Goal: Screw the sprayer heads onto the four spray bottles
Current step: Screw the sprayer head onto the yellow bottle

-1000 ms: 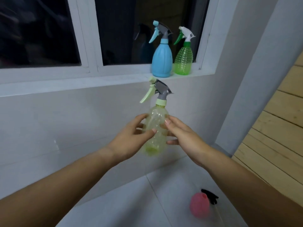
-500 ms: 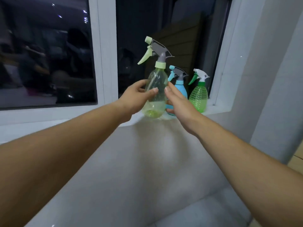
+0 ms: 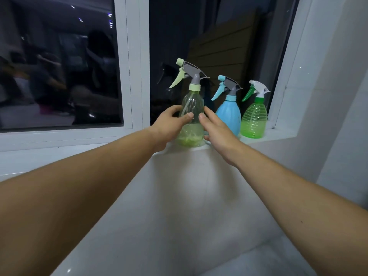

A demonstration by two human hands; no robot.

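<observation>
Standing upright at the sill [image 3: 264, 138] edge, the pale bottle [image 3: 192, 118] joins the blue bottle [image 3: 229, 114] and green bottle [image 3: 254, 120], likely lined up as finished, each with its sprayer on. The left hand [image 3: 169, 126] has its fingers [image 3: 186, 116] wrapped round the pale bottle's body; the right hand [image 3: 217, 130] lies flat-fingered against its right side, steadying, not gripping.
</observation>
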